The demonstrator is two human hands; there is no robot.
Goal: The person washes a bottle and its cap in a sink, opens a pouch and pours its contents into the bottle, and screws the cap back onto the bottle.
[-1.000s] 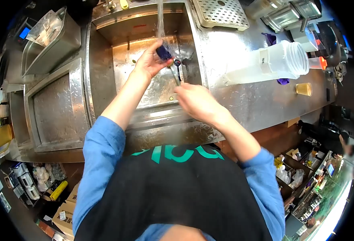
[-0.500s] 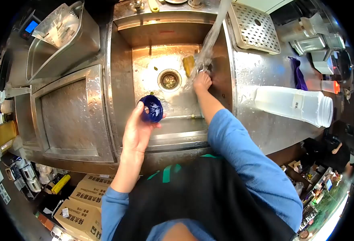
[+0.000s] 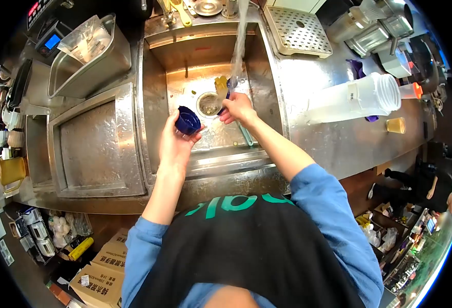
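In my left hand point(image 3: 177, 138), the thumb and fingers curl around a dark blue round cap point(image 3: 188, 121), its hollow side facing up, over the sink's left side. My right hand point(image 3: 238, 108) is closed near the drain point(image 3: 209, 104). A yellow sponge head point(image 3: 221, 83) sticks out past its fingers and a teal handle point(image 3: 246, 134) shows below the wrist, like one sponge brush. A dark blue edge point(image 3: 228, 91) shows at the same fingers; its full shape is hidden. Water point(image 3: 240, 41) streams from above, just beyond my right hand.
The steel sink point(image 3: 149, 102) surrounds both hands. To the right lie a perforated tray point(image 3: 297, 31) and a translucent plastic jug point(image 3: 339, 100) on its side. A deep steel container point(image 3: 90, 72) stands at left. A person point(image 3: 416, 187) is at far right.
My right hand has moved left, away from the sink's right wall, and the yellow sponge has moved with it. The teal handle now shows. My left hand still holds the cap, tilted differently.
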